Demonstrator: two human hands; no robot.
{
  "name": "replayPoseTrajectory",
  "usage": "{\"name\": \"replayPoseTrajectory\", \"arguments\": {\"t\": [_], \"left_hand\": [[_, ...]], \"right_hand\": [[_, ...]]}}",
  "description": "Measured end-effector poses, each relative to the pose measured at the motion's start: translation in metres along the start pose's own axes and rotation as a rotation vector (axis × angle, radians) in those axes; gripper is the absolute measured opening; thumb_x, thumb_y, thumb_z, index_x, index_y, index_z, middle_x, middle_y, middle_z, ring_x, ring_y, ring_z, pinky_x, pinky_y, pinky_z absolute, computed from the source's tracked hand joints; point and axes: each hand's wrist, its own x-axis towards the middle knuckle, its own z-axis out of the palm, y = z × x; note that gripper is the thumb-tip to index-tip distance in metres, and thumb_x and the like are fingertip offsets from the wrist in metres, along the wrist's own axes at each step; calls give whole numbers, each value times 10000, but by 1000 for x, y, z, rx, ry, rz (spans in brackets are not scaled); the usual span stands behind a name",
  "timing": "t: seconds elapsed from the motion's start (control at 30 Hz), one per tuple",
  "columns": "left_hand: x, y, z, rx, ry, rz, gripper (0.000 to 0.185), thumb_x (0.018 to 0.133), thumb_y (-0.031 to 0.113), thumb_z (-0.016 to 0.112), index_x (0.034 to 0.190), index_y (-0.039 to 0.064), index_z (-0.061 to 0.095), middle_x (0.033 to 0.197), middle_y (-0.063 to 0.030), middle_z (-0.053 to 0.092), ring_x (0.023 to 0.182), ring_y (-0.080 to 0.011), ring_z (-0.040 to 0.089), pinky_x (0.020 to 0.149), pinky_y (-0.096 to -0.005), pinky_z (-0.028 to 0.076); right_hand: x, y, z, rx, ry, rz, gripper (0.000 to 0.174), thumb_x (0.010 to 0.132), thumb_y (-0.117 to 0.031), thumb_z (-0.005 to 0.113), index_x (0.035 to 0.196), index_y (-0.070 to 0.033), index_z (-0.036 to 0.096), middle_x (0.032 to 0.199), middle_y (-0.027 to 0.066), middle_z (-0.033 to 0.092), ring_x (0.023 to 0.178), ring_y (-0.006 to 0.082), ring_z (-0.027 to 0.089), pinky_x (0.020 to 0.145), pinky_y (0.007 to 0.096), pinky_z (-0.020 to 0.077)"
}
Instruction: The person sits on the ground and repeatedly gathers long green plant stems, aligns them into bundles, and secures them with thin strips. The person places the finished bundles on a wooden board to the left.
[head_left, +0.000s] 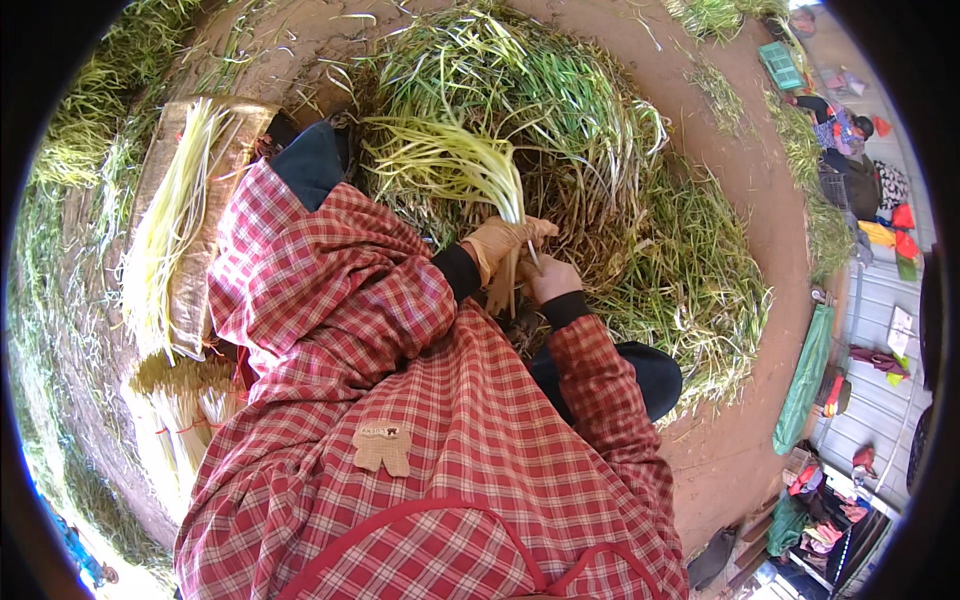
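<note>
My left hand (499, 241), in a tan glove, grips a bunch of chive-like stalks (469, 154). The bunch has pale lower stems, and its yellow-green leaves fan out toward the upper left. Just below and to the right, my right hand (553, 277) has its fingers closed on a pale stem (533, 255) at the lower end of the bunch. Its fingertips are partly hidden. Beyond both hands rises a large heap of green leafy stalks (517, 82), with brown, dry-looking stem ends on the near side.
At left, long pale stalks (176, 217) lie on a brown-covered surface (244, 124). Tied bundles (180, 420) stand below it. Loose greens litter the dirt floor (720, 457). At far right are another person (844, 131), a green crate (780, 66) and a rolled green tarp (804, 382).
</note>
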Motion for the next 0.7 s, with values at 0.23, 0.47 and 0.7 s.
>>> {"name": "replayPoseTrajectory", "arguments": {"t": [0.23, 0.47, 0.7], "left_hand": [[-7, 126, -17, -399, 97, 783, 236, 885, 236, 634, 1061, 80, 624, 719, 4, 609, 561, -68, 470, 547, -217, 413], [8, 70, -36, -535, 257, 290, 229, 911, 268, 599, 1082, 124, 643, 644, 55, 501, 464, -38, 355, 452, -189, 329], [27, 3, -40, -295, 315, -73, 370, 958, 253, 537, 1263, 44, 523, 1184, -60, 615, 509, -56, 370, 533, -216, 396]], "right_hand": [[111, 23, -41, -66, 359, 67, 185, 896, -288, 592, 979, -162, 699, 983, 43, 698, 752, 169, 666, 657, 343, 540], [177, 40, -53, -321, 196, 363, 303, 868, -303, 608, 1117, -131, 618, 1022, 149, 663, 914, 326, 638, 759, 424, 505], [78, 8, -31, 318, 383, 175, 203, 863, -275, 637, 977, -111, 675, 776, 62, 696, 624, 151, 617, 621, 316, 491]]}}
